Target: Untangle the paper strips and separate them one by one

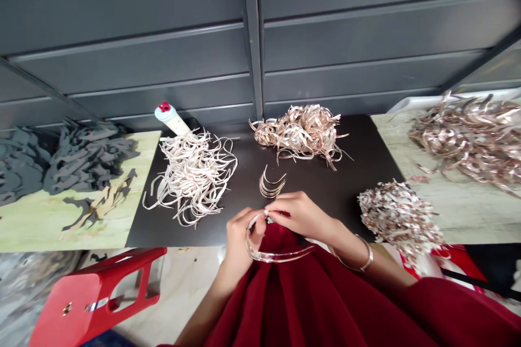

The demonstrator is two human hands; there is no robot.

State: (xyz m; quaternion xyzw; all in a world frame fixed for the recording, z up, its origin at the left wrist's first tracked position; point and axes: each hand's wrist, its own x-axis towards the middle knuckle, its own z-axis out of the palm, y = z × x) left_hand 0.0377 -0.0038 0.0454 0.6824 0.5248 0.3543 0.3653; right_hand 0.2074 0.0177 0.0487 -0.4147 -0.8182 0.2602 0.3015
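As the left hand point(242, 241) and right hand point(299, 216) pinched a curved shiny strip point(277, 258), fingers closed on it, low center above the red garment point(309, 303), a small stack of like strips point(272, 183) lay just beyond on the black tabletop point(337, 184).

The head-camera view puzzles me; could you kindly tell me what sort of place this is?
Probably a craft workshop: heaps of cut metallic strips and grey cut-out shapes lie on tables, and the right hand works a shiny curved band.

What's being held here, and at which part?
A curved shiny band, pinched near one end by the fingertips of the left hand and right hand.
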